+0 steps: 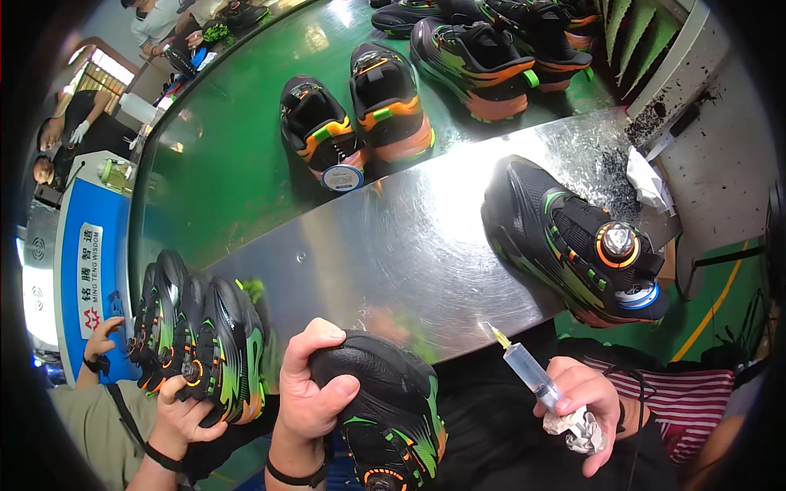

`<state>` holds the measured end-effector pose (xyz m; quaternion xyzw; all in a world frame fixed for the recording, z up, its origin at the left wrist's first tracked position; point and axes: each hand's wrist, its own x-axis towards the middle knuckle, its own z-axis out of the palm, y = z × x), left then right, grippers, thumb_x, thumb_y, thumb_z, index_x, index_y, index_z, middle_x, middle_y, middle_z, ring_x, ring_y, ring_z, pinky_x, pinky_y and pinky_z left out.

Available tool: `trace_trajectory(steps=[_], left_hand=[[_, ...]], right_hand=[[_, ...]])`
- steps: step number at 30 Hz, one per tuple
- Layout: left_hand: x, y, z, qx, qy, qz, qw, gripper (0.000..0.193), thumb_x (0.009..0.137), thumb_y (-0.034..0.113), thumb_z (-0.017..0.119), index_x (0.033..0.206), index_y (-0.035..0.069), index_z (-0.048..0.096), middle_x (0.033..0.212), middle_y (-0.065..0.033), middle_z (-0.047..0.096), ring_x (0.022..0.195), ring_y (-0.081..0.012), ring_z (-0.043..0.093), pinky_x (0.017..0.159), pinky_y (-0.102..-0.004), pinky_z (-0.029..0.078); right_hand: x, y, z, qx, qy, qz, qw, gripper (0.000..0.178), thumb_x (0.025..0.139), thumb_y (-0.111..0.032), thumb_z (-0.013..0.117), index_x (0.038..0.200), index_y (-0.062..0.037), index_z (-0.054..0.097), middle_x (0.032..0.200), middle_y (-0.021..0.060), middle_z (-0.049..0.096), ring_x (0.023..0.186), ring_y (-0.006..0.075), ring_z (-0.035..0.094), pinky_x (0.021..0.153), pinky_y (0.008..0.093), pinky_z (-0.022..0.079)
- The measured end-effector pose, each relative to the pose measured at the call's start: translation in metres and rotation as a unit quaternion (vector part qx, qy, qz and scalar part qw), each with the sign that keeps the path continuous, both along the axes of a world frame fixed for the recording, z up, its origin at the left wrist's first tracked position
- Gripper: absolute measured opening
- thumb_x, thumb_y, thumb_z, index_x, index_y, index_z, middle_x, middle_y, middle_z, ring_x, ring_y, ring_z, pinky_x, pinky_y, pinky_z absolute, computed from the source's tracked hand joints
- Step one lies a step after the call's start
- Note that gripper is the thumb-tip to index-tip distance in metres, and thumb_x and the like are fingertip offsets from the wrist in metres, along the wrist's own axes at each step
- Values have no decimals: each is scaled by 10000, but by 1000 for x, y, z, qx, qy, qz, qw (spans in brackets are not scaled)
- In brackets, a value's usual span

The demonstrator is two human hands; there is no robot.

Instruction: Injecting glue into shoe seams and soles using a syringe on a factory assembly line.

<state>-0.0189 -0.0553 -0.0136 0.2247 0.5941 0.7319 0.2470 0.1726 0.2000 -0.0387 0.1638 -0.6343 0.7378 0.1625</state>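
Observation:
My left hand [314, 391], wearing a black wristband, is closed round the toe of a black sneaker [385, 385] with green and orange trim. The shoe is held toe up in front of me, its lower part cut off by the view's edge. In my right hand [591, 393] is a syringe [526, 367] with a clear barrel and a yellow-based needle tip pointing up and left. A crumpled tissue [583, 431] is pinched in that same hand. The needle tip stands apart from the shoe, near the metal bench's edge.
On the metal bench [385, 270] lies another sneaker [573, 237], with a white tissue [649, 182] beyond it. Several sneakers stand on the green surface [237, 172]. To my left, a co-worker's hand [184, 419] holds a sneaker [237, 344]. Striped fabric [692, 401] is at right.

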Motion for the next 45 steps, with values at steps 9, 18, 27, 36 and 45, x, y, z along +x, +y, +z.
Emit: trace_trajectory(steps=[9, 18, 27, 36, 45], left_hand=[[-6, -7, -10, -18, 8, -25, 999, 428, 754, 67, 697, 1132, 36, 498, 1010, -88, 496, 907, -170, 511, 810, -294, 446], [-90, 7, -13, -78, 12, 136, 988, 616, 897, 151, 620, 1385, 21, 267, 1053, -116, 578, 865, -139, 577, 823, -265, 476], [-47, -7, 54, -243, 185, 148, 941, 624, 769, 171, 601, 1352, 33, 427, 1365, -92, 434, 1012, -145, 479, 815, -272, 420], [-12, 53, 100, -507, 514, -184, 667, 518, 540, -18, 684, 1050, 48, 622, 1125, -144, 572, 1046, -370, 531, 884, -430, 468], [-28, 150, 176, -127, 468, 15, 874, 388, 812, 155, 617, 1166, 0, 581, 1065, -97, 603, 986, -214, 575, 874, -345, 461]], right_hand=[[-4, -2, -1, 1, 2, 0, 1000, 760, 661, -513, 799, 1187, -35, 530, 974, 117, 611, 803, 222, 579, 682, 321, 383], [-19, 5, -19, 100, 0, -53, 994, 762, 691, -424, 781, 1241, 27, 508, 1032, 123, 622, 841, 256, 547, 739, 359, 423], [-13, 3, -24, 168, -26, -96, 981, 724, 716, -327, 786, 1277, -2, 464, 1057, 129, 570, 917, 290, 519, 828, 370, 420], [2, 13, -34, 139, -11, -69, 988, 701, 732, -320, 774, 1282, -20, 460, 1008, 116, 561, 894, 279, 504, 802, 360, 412], [22, 10, -27, 121, 18, -7, 992, 688, 750, -351, 740, 1272, -10, 449, 986, 127, 531, 887, 298, 482, 778, 383, 417]])
